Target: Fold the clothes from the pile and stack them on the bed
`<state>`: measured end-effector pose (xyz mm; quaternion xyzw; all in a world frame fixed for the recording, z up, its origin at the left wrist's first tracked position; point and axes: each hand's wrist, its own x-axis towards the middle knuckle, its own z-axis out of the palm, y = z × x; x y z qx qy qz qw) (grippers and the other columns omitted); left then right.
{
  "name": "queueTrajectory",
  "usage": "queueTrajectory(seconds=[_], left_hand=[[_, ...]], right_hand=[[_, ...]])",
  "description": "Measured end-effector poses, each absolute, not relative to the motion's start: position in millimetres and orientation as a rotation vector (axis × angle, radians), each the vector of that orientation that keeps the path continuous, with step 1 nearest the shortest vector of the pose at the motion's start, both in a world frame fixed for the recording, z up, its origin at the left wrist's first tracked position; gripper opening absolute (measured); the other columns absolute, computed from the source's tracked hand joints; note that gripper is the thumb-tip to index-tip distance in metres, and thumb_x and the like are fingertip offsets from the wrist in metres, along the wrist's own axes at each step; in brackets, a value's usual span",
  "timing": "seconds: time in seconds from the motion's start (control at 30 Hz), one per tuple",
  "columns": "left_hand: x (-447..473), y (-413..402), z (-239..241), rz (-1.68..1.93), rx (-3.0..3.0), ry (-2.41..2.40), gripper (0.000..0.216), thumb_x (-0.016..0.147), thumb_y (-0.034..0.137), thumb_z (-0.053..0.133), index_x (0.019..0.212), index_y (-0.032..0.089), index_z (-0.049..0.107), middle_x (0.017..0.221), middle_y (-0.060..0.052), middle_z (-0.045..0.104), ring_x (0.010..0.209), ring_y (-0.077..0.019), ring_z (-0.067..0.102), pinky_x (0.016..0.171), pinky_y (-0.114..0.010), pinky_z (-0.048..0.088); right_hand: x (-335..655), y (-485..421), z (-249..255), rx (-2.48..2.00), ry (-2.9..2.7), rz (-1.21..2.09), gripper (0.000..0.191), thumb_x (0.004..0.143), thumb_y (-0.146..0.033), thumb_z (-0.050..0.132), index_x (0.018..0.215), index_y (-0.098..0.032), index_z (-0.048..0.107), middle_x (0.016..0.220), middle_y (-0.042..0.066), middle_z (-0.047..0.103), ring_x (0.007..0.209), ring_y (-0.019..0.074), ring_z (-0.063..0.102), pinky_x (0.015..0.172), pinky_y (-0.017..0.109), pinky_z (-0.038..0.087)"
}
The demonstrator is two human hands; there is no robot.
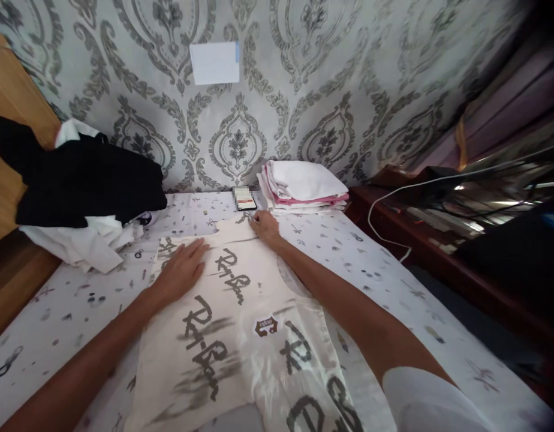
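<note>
A cream shirt (232, 336) with large dark brush-style lettering and a small brown badge lies spread on the bed in front of me. Part of it, perhaps a sleeve, is folded over on the right side. My left hand (182, 270) rests flat on the shirt's upper left, fingers stretched out. At the shirt's far edge my right hand (265, 228) has its fingers closed on the cloth. Just beyond that hand lies a phone (245, 199) with a lit screen.
A stack of folded white and pink clothes (308, 183) stands by the wall. Black and white garments (92, 180) are heaped at the left against a wooden board (20, 78). A white cable (394, 192) hangs over the dark red bed edge at right. A patterned sheet (394, 288) covers the bed.
</note>
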<state>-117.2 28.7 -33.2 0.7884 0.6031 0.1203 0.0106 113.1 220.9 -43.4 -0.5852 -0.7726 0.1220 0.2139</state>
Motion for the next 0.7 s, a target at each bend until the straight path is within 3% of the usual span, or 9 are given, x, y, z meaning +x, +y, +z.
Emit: queueTrajectory(seconds=[0.1, 0.23, 0.53, 0.63, 0.7], left_hand=[[-84, 38, -31, 0.331, 2.453, 1.678, 0.061, 0.102, 0.050, 0.030, 0.153, 0.018, 0.038, 0.162, -0.011, 0.032, 0.150, -0.0251, 0.030, 0.124, -0.046, 0.024], [-55, 62, -34, 0.315, 2.481, 1.548, 0.060, 0.100, 0.053, 0.034, 0.152, 0.024, 0.041, 0.162, -0.007, 0.034, 0.151, -0.0233, 0.028, 0.124, -0.042, 0.023], [-79, 95, -40, 0.196, 2.431, 1.756, 0.063, 0.102, 0.053, 0.026, 0.154, 0.017, 0.034, 0.164, -0.013, 0.027, 0.153, -0.0238, 0.021, 0.123, -0.048, 0.020], [-79, 93, -40, 0.191, 2.451, 1.786, 0.062, 0.103, 0.050, 0.026, 0.153, 0.016, 0.035, 0.164, -0.013, 0.028, 0.153, -0.0237, 0.022, 0.123, -0.047, 0.020], [-77, 91, -40, 0.203, 2.473, 1.796, 0.061, 0.103, 0.049, 0.026, 0.152, 0.015, 0.037, 0.163, -0.014, 0.030, 0.152, -0.0235, 0.024, 0.123, -0.046, 0.020]], right_hand=[[115, 223, -44, -1.569, -2.094, 0.392, 0.010, 0.089, -0.026, 0.053, 0.090, -0.022, 0.061, 0.091, 0.004, 0.068, 0.086, 0.0199, 0.059, 0.074, 0.029, 0.041], [117, 221, -44, -1.508, -2.007, 0.424, 0.015, 0.092, -0.029, 0.045, 0.095, -0.022, 0.058, 0.087, 0.002, 0.065, 0.080, 0.0189, 0.058, 0.069, 0.028, 0.040], [117, 224, -40, -1.501, -1.972, 0.477, 0.020, 0.092, -0.028, 0.043, 0.102, -0.022, 0.060, 0.088, 0.003, 0.068, 0.083, 0.0207, 0.061, 0.074, 0.031, 0.045], [114, 213, -38, -1.544, -1.981, 0.462, 0.033, 0.092, -0.024, 0.041, 0.120, -0.017, 0.058, 0.110, 0.013, 0.070, 0.103, 0.0257, 0.062, 0.089, 0.039, 0.047], [113, 191, -41, -1.491, -2.064, 0.424, 0.041, 0.094, -0.026, 0.042, 0.131, -0.013, 0.054, 0.134, 0.019, 0.060, 0.125, 0.0290, 0.053, 0.104, 0.044, 0.040]])
